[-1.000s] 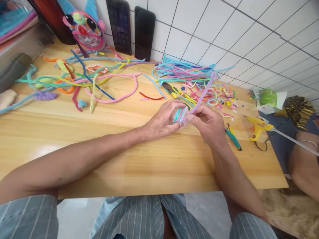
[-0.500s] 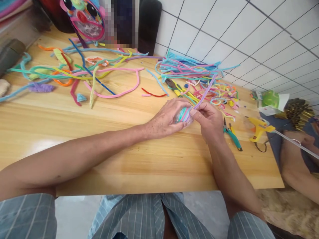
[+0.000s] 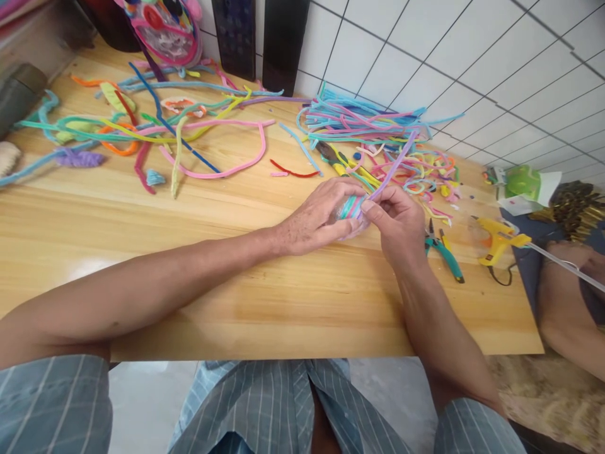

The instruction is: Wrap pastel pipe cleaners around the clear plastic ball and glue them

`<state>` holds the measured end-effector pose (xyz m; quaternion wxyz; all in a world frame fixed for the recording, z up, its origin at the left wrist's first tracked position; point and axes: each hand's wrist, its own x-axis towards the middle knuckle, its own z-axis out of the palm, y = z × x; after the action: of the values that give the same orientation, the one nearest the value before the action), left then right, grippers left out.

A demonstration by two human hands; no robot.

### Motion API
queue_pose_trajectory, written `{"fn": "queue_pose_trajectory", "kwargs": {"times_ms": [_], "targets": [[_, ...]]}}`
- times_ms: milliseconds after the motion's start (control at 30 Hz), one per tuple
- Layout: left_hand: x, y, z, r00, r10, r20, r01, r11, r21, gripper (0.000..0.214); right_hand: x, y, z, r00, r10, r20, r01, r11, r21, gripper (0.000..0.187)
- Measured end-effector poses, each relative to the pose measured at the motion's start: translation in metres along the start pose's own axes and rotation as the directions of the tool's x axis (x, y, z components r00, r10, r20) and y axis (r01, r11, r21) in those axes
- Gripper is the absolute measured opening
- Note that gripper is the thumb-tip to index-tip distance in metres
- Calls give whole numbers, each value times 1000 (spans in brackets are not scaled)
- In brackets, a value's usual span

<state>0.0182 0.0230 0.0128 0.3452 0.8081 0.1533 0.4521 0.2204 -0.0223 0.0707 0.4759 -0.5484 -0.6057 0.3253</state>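
Observation:
My left hand (image 3: 319,217) is closed round a small clear plastic piece (image 3: 350,208) with teal, pink and purple pipe cleaner strips across it. Its exact shape is hidden by my fingers. Against the right side of this piece, my right hand (image 3: 399,221) pinches a purple pipe cleaner (image 3: 394,165) between thumb and forefinger. The long free end of that strip slants up and to the right. Just beyond my hands lie yellow-handled pliers (image 3: 338,159). Teal-handled pliers (image 3: 447,255) rest to the right of my right wrist.
A bundle of pipe cleaners (image 3: 363,120) lies by the tiled wall (image 3: 392,38). Loose bent pipe cleaners (image 3: 222,176) spread over the left of the wooden table (image 3: 212,217). A yellow glue gun (image 3: 498,239) sits near the right edge, beside another person's arm (image 3: 567,309).
The view has shifted slightly, so the table things sit a little higher. My hands keep nearly the same grip; the left fingers have moved slightly over the wrapped piece.

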Motion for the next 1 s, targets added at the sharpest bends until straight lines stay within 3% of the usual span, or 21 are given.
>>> {"fn": "queue_pose_trajectory", "kwargs": {"times_ms": [533, 767, 1000], "targets": [[2, 3, -1, 999, -39, -23, 39, 999, 11, 53, -1, 2, 4, 1000, 14, -18, -13, 998, 63, 31], [1, 2, 3, 997, -34, -69, 35, 999, 5, 41, -3, 1, 6, 1000, 0, -17, 2, 997, 81, 27], [-2, 1, 5, 996, -56, -64, 56, 998, 5, 43, -2, 0, 6, 999, 34, -41, -30, 995, 97, 22]]}}
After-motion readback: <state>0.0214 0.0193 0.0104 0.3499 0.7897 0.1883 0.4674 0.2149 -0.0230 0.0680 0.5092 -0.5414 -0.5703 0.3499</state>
